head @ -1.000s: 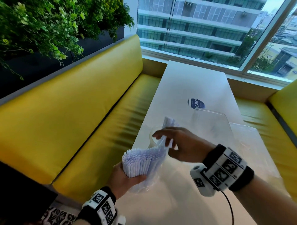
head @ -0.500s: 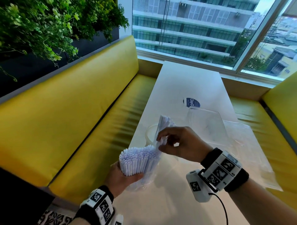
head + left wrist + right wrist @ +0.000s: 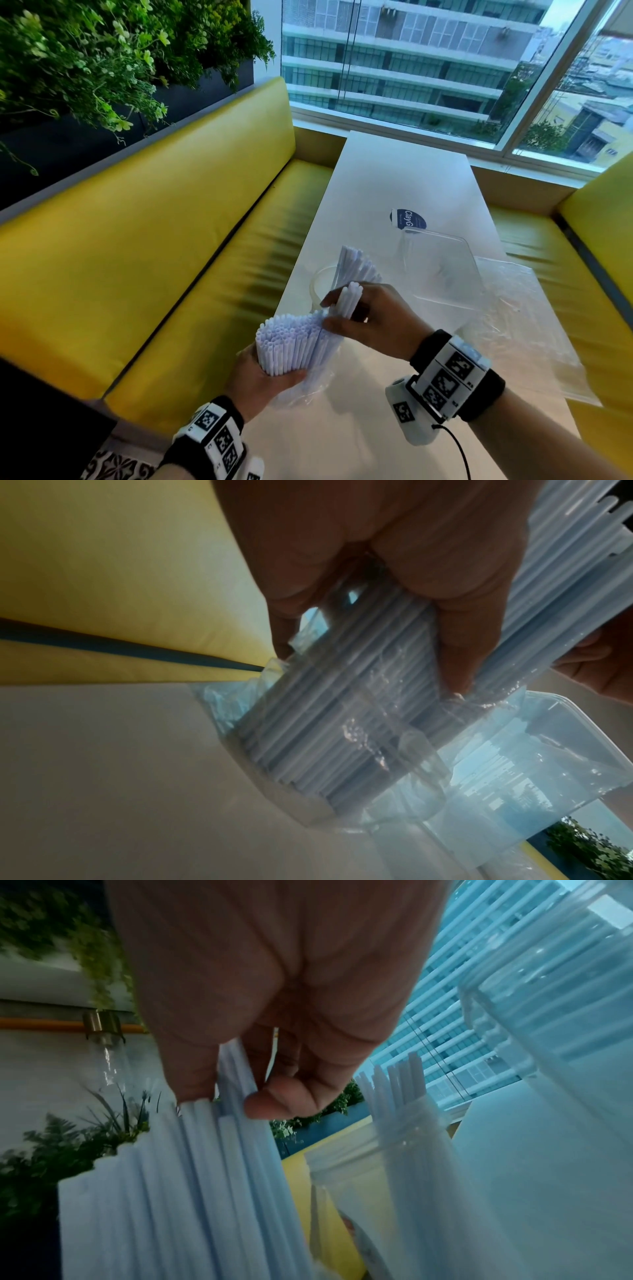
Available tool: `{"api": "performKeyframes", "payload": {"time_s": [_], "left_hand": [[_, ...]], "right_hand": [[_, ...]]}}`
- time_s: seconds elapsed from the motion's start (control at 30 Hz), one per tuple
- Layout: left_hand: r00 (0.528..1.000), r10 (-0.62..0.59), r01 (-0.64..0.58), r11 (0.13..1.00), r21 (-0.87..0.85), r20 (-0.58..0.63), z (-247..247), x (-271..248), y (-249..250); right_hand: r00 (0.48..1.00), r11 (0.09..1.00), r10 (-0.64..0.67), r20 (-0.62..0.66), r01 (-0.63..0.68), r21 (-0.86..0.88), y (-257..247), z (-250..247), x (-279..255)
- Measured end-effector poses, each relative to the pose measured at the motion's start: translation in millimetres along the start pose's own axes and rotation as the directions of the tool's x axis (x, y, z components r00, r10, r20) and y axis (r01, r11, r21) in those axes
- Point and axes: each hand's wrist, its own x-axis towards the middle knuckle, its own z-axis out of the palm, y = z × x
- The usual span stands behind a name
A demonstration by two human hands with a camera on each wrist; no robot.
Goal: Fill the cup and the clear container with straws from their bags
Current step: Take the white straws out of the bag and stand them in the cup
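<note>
The left hand [image 3: 260,377] curls its fingers round a bag of straws [image 3: 294,346], the thumb across the front; the open straw ends point up toward the head camera while the bag's lower end hangs crumpled just above the bench [image 3: 394,178]. Most of the left palm is hidden behind the bundle. The right hand [image 3: 373,322] pinches a small tuft of straws [image 3: 349,301] between thumb and fingertips, raised partly out of the bundle. In the right wrist view the thumb [image 3: 274,1104] presses against the tuft, but how many straws it holds is hard to make out.

The cup [image 3: 323,284] stands on the bench behind the hands, near the left edge, with a fan of straws [image 3: 356,263] already leaning in it; its lower part is hidden by the right hand. The clear container [image 3: 442,267] sits to the right of the cup, its walls so transparent that only the rim reads clearly. A second plastic bag [image 3: 513,308] lies flat beyond it, reaching the bench's right edge. A blue label [image 3: 407,219] is partly cut off by the container's rim. The far half of the bench, toward the window [image 3: 428,61], lies open; yellow seats [image 3: 154,257] flank both sides.
</note>
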Motion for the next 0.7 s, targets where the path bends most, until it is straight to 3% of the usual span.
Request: {"api": "performKeyframes", "payload": {"time_s": [0.17,0.33,0.53,0.7], "left_hand": [[1.000,0.003,-0.003,1.000,-0.011,-0.001,-1,-1,2],[1.000,-0.009,0.009,0.999,-0.031,0.001,-1,-1,1],[1.000,-0.010,0.010,0.999,-0.039,-0.007,-1,-1,1],[1.000,-0.003,0.004,1.000,-0.014,0.002,-1,1,0]], "right_hand": [[0.993,0.999,-0.013,-0.119,0.007,-0.051,-2,0,4],[0.988,0.999,-0.025,-0.154,0.018,-0.049,-13,-20,17],[0.980,0.999,0.005,-0.198,0.003,0.039,-42,-86,44],[0.935,0.993,-0.039,-0.353,0.077,0.094,-55,-131,62]]}}
